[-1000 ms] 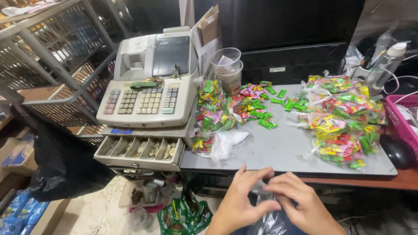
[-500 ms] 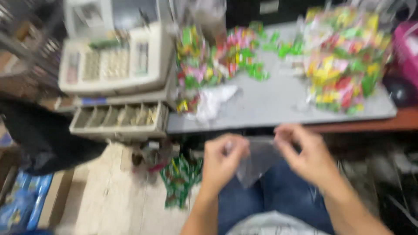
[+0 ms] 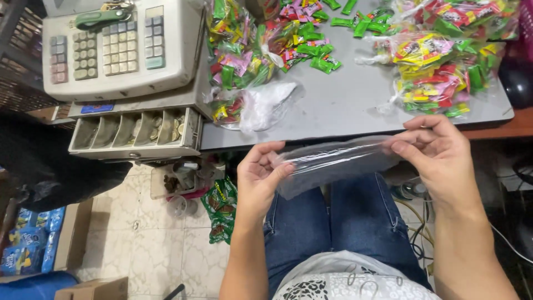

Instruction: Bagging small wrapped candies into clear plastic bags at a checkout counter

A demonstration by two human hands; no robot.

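Observation:
A small clear plastic bag [image 3: 333, 161] is stretched flat between both hands, above my lap and just below the grey table's front edge [image 3: 355, 119]. My left hand [image 3: 258, 178] pinches its left end. My right hand [image 3: 438, 153] pinches its right end. On the table above lie loose wrapped candies [image 3: 302, 39] in green, pink, yellow and red. Filled clear bags of candy [image 3: 438, 72] sit at the right, and another filled bag [image 3: 233, 61] stands near the till. A crumpled clear bag [image 3: 266, 105] lies at the table edge.
A beige cash register [image 3: 116, 50] stands at the left with its coin drawer [image 3: 133, 130] pulled open. On the tiled floor are a green candy packet [image 3: 219, 208], a small container [image 3: 172, 183], cardboard boxes [image 3: 69, 244] and blue packs [image 3: 28, 239]. Cables [image 3: 422, 222] hang at the right.
The view has tilted down and closer to the table. My hands have pulled apart, drawing the clear bag out flat between them.

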